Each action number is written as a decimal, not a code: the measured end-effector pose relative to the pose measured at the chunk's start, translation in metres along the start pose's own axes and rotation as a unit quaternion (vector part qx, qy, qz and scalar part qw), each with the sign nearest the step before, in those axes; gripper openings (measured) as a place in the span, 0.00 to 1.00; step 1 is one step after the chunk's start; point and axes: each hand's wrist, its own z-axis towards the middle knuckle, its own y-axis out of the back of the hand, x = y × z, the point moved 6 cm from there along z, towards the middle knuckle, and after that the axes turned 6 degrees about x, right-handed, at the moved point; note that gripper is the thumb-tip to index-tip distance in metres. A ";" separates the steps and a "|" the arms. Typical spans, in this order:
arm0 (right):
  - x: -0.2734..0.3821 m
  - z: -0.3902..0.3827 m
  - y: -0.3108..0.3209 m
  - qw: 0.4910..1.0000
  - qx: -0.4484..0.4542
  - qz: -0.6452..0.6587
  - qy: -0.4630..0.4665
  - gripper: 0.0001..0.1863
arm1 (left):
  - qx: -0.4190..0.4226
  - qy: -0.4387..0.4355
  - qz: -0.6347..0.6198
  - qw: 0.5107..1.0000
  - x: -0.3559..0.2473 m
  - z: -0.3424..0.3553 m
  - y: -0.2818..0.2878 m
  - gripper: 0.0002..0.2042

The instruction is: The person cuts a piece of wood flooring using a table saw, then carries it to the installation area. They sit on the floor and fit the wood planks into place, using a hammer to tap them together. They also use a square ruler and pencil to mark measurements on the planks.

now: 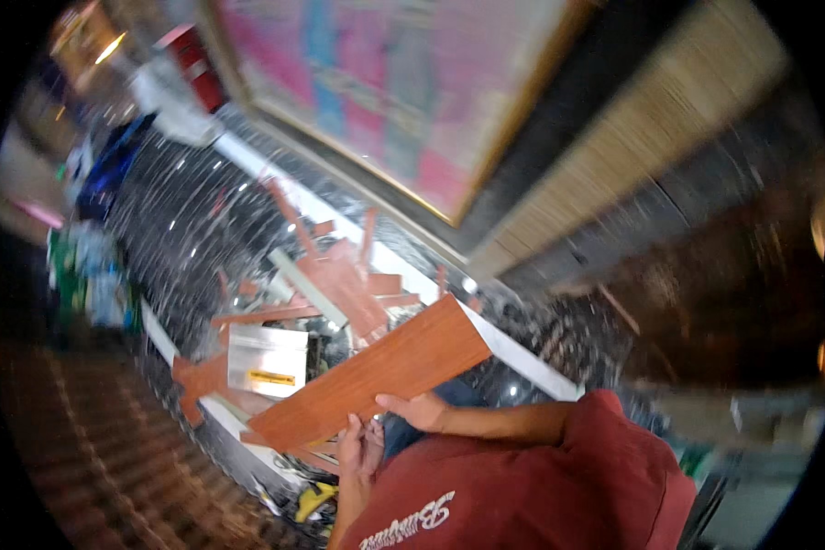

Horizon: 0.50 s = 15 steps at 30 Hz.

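A long reddish-brown wooden plank lies aslant across my front, its right end higher in the picture than its left. My right hand grips its near edge, the thumb over the face and the other fingers hidden underneath. Close to its left, my left hand has curled fingers at the same edge, the fingertips touching the board. Just beyond the plank sits a silver metal plate with a yellow label, perhaps the top of a machine.
Offcuts and strips of reddish board litter the dark glossy floor. A pale strip lies among them. Wrapped bottles stand at the left, a yellow tool lies near my left forearm, and a large framed panel rises beyond.
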 end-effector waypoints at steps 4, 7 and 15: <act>0.006 -0.118 0.081 0.979 -0.175 0.103 -0.031 0.19 | 0.072 0.234 0.217 0.945 0.066 -0.029 -0.028 0.12; 0.033 -0.224 0.156 0.946 -0.321 0.049 -0.015 0.20 | 0.138 0.288 0.441 0.838 0.119 -0.064 -0.056 0.15; -0.033 -0.470 0.299 0.832 -0.500 -0.028 -0.238 0.34 | 0.297 0.125 0.699 0.638 0.266 -0.091 -0.181 0.15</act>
